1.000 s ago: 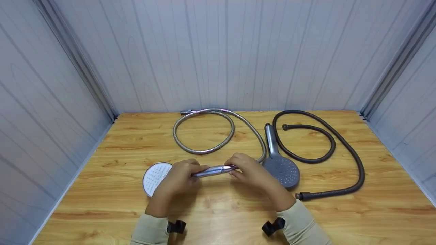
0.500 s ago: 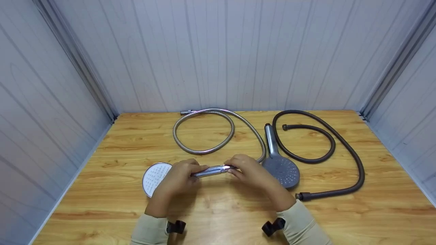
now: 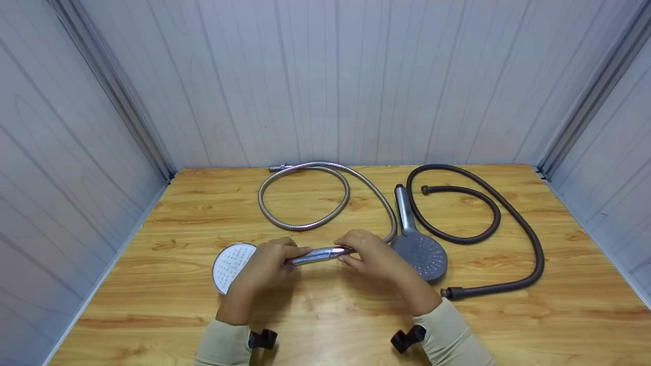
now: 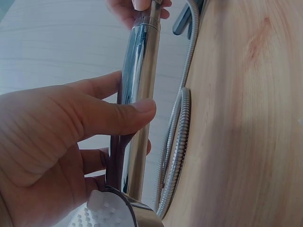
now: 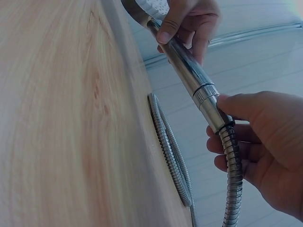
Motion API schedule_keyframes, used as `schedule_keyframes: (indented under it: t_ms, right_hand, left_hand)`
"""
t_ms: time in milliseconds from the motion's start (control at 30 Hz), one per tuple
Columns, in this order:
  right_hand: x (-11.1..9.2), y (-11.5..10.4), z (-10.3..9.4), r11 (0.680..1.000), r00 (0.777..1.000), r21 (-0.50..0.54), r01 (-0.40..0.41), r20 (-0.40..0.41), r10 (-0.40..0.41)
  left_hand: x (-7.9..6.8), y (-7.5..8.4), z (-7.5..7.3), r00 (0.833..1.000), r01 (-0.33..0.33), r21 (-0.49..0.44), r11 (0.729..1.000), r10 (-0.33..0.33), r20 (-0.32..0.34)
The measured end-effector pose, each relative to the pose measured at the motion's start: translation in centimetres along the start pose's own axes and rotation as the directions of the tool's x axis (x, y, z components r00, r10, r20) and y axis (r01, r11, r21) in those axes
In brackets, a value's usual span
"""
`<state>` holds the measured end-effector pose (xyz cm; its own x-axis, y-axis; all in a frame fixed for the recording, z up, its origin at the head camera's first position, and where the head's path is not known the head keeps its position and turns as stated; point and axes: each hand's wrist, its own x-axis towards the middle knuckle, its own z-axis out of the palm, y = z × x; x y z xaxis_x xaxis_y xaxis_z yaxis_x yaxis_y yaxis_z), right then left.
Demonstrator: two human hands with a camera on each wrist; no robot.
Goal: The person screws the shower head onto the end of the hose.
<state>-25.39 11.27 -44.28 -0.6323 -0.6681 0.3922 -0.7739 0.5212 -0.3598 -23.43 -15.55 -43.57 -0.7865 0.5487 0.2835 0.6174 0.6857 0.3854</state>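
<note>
My left hand (image 3: 267,264) grips the handle of a chrome shower head (image 3: 314,255), thumb on one side and fingers behind it. The white nozzle face (image 3: 231,265) points up at the left, partly covered by my hand. At the handle's other end, my right hand (image 3: 374,258) pinches the smooth metal connector (image 5: 215,116) of a silver shower hose (image 3: 305,227). In the right wrist view, that connector sits in line against the handle's end, and the ribbed hose (image 5: 233,189) hangs down from it past my fingers.
A grey shower head (image 3: 421,256) lies just beyond my right forearm, handle toward the wall. Right of it a dark grey hose (image 3: 526,226) curls over the wooden table (image 3: 325,325). The silver hose loops near the back panel (image 3: 325,91); side panels stand left and right.
My right thumb and fingers have shifted slightly around the connector, forward and back again. The left hand and the shower head stay in place.
</note>
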Motion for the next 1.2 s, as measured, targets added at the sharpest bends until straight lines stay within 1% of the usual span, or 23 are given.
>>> schedule_keyframes:
  t_ms: [333,500,633,867,1100,1200]
  right_hand:
    - [0.05,-0.01,0.15,1.000,0.998,0.026,-0.009,-0.054,0.011]
    - [0.09,0.14,0.33,1.000,0.997,0.005,0.023,-0.075,-0.022]
    - [0.06,0.25,0.38,0.999,0.996,0.004,0.041,-0.078,-0.040]
    - [0.08,0.35,0.25,0.998,0.995,0.014,0.062,-0.075,-0.061]
    - [0.05,0.47,0.34,0.999,0.998,0.000,0.051,-0.044,-0.051]
    - [0.04,0.45,0.32,0.999,0.998,0.001,0.044,-0.045,-0.044]
  left_hand:
    - [-0.03,0.16,0.05,1.000,0.018,-0.018,1.000,-0.018,0.003]
    - [-0.10,0.17,0.05,1.000,0.010,-0.013,1.000,-0.010,-0.002]
    - [-0.13,0.17,0.02,1.000,0.007,-0.020,1.000,-0.007,-0.004]
    - [-0.12,0.07,-0.04,0.999,-0.025,-0.004,1.000,0.025,-0.023]
    - [-0.07,0.06,-0.15,1.000,-0.023,-0.009,1.000,0.023,0.001]
    - [-0.05,0.05,-0.16,1.000,-0.016,-0.013,1.000,0.016,0.008]
